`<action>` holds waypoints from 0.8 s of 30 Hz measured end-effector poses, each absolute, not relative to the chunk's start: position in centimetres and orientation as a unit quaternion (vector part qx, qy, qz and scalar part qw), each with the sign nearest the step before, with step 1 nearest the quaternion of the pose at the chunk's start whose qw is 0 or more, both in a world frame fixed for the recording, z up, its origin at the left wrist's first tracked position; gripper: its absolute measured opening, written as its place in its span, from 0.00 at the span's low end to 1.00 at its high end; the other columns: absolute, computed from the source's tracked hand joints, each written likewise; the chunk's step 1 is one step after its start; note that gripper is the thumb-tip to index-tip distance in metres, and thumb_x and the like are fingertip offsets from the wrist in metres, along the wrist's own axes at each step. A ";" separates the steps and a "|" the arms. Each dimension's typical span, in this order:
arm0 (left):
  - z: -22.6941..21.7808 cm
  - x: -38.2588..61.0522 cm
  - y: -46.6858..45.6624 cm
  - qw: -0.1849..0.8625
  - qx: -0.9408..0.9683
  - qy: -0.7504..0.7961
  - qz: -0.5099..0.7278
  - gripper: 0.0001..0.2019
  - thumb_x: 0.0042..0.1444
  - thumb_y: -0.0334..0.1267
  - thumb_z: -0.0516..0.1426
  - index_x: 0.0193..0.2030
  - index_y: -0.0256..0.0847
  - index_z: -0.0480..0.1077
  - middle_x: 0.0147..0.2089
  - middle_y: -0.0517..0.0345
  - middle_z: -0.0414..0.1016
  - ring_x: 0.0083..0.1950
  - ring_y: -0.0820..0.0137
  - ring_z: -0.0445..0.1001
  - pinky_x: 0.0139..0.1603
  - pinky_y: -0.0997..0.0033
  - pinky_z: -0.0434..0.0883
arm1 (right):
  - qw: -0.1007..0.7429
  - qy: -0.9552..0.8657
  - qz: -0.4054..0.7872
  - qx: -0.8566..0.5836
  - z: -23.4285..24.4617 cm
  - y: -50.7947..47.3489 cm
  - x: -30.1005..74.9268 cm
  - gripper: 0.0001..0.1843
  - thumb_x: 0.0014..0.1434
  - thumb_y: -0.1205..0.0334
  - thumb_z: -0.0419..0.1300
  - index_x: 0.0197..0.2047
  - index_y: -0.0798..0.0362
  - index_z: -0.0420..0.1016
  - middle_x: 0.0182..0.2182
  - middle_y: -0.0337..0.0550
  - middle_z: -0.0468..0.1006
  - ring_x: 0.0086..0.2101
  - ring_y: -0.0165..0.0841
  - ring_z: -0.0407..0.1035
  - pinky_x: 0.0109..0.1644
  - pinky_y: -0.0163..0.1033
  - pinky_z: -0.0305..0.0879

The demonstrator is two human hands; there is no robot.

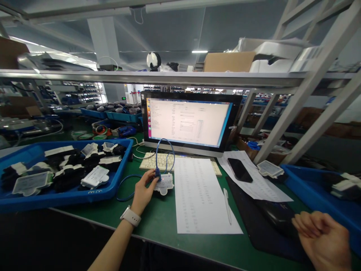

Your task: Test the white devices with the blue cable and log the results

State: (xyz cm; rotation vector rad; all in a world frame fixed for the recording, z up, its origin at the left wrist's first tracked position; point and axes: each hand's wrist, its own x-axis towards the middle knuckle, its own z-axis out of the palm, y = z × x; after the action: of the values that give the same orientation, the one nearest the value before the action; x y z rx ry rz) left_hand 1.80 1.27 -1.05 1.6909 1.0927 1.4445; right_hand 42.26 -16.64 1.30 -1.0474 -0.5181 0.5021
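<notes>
My left hand, with a white watch on its wrist, pinches the blue plug of a blue cable at a small white device lying on the green table in front of the keyboard. The cable loops up over the keyboard and back round to the left. My right hand hovers at the lower right, just past a black mouse on a black mat; its fingers are loosely curled with nothing in them.
A monitor stands behind the keyboard. A printed sheet and a white pen lie in the middle. A black phone rests on papers. Blue trays of white and black devices flank the table.
</notes>
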 end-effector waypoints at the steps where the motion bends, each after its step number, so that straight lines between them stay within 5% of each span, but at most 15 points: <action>1: -1.1 1.8 1.3 0.321 0.646 0.416 0.554 0.18 0.52 0.43 0.57 0.49 0.41 0.66 0.45 0.53 0.74 0.47 0.65 0.74 0.53 0.62 0.70 | 0.805 -0.240 0.236 -0.489 1.2 -16.7 42.4 0.22 0.50 0.55 0.57 0.11 0.49 0.53 0.08 0.36 0.44 0.11 0.26 0.41 0.18 0.42 0.29; 9: -1.6 1.7 1.6 0.296 0.659 0.416 0.552 0.18 0.52 0.44 0.57 0.49 0.41 0.67 0.46 0.53 0.74 0.47 0.64 0.74 0.53 0.62 0.70 | 0.749 -0.334 0.126 -0.558 0.2 -16.4 42.4 0.23 0.53 0.49 0.53 0.15 0.49 0.50 0.09 0.32 0.46 0.12 0.25 0.41 0.15 0.36 0.38; 12: -2.1 1.5 1.8 0.275 0.665 0.421 0.552 0.20 0.51 0.47 0.57 0.49 0.42 0.67 0.46 0.53 0.74 0.47 0.63 0.74 0.53 0.60 0.70 | 0.700 -0.352 0.029 -0.621 -0.6 -16.2 42.7 0.21 0.51 0.46 0.56 0.17 0.50 0.58 0.13 0.32 0.54 0.15 0.26 0.49 0.17 0.34 0.46; 18: -3.4 1.2 2.2 0.200 0.678 0.413 0.574 0.19 0.50 0.49 0.58 0.46 0.42 0.69 0.44 0.54 0.76 0.45 0.63 0.75 0.51 0.60 0.71 | 0.578 -0.431 -0.088 -0.687 -2.4 -16.1 43.4 0.16 0.45 0.46 0.62 0.28 0.50 0.73 0.31 0.43 0.73 0.36 0.40 0.67 0.43 0.47 0.63; 24: -4.5 1.2 2.4 0.167 0.683 0.422 0.572 0.17 0.52 0.49 0.56 0.45 0.43 0.70 0.44 0.53 0.76 0.45 0.62 0.75 0.49 0.61 0.73 | 0.347 -0.554 -0.174 -0.736 -5.3 -15.4 44.2 0.20 0.54 0.47 0.53 0.46 0.46 0.73 0.50 0.47 0.71 0.50 0.45 0.65 0.52 0.52 0.64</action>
State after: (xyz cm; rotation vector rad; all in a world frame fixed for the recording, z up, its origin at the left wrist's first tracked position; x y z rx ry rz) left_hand 1.21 2.44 -4.53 1.9426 1.2018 1.6285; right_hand 44.23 -15.42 -5.32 -1.9098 -1.4361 -0.4518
